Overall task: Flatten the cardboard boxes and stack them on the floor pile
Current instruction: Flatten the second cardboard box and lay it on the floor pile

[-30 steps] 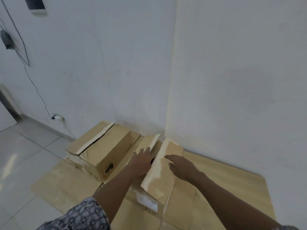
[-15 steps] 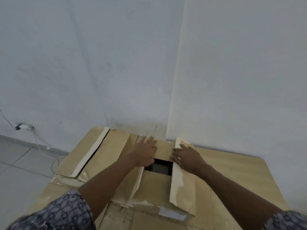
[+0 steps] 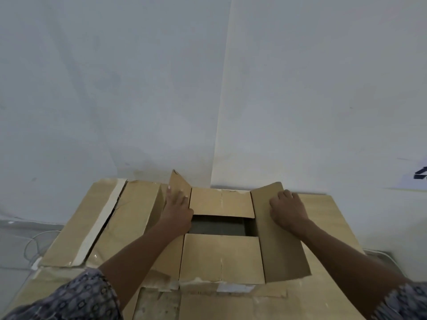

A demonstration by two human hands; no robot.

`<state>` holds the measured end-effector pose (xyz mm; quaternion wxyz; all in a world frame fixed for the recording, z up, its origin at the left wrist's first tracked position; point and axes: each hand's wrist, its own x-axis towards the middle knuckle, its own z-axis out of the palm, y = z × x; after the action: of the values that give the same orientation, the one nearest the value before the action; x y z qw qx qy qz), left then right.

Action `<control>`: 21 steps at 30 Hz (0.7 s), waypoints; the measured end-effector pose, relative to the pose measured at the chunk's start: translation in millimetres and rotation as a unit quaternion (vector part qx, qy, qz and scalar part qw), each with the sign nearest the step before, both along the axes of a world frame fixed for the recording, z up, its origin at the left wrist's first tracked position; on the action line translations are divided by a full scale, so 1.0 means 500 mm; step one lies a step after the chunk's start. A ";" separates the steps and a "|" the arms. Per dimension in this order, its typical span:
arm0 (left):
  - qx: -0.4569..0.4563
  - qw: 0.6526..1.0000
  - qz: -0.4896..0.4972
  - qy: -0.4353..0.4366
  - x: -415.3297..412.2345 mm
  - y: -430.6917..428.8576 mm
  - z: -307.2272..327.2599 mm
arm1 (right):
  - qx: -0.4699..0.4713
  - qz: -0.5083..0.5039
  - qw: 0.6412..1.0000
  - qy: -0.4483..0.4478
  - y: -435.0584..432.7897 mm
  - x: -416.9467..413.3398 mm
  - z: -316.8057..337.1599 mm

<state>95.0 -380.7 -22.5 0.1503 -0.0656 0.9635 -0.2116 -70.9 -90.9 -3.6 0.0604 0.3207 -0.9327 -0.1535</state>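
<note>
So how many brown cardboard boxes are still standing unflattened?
2: the open brown cardboard box under both hands in the centre, and the taped brown cardboard box beside it on the left. Others may be out of view.

My one head camera looks forward and down from close above the open box [image 3: 220, 232], facing the wall corner [image 3: 219, 135] behind it.

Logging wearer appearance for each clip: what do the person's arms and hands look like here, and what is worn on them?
Both hands are bare: left hand and right hand show no gloves, rings or watch. The forearms are uncovered. Short sleeves end near the elbows: the left sleeve and right sleeve are dark blue-grey fabric with a small pale repeating pattern. Light fingernails show on the left fingers.
</note>
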 end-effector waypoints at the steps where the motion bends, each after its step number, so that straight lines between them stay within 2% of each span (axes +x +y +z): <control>1: 0.002 1.000 -0.015 -0.002 0.000 0.004 -0.008 | 0.006 -0.005 1.000 -0.016 0.005 0.003 -0.012; 5: 0.020 0.999 -0.031 0.004 0.005 0.028 -0.016 | 0.015 -0.006 0.998 -0.057 -0.010 0.007 -0.040; 8: 0.044 0.995 -0.082 0.030 0.017 0.028 -0.022 | 0.027 0.014 0.995 -0.100 -0.049 0.007 -0.051; 12: 0.070 0.990 -0.119 -0.014 0.043 0.013 -0.023 | 0.060 0.069 0.988 -0.122 -0.103 0.003 -0.080; 18: 0.159 0.983 -0.069 0.061 0.058 0.015 -0.017 | 0.004 0.155 0.982 -0.104 -0.101 -0.052 -0.063; 21: 0.180 0.982 0.041 0.031 0.066 0.035 0.018 | -0.044 0.130 0.987 -0.080 -0.103 -0.096 -0.024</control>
<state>128.2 -363.2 -13.4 0.1382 -0.0831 0.9865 -0.0268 -118.9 -142.4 -15.5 0.0193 0.4474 -0.8908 -0.0768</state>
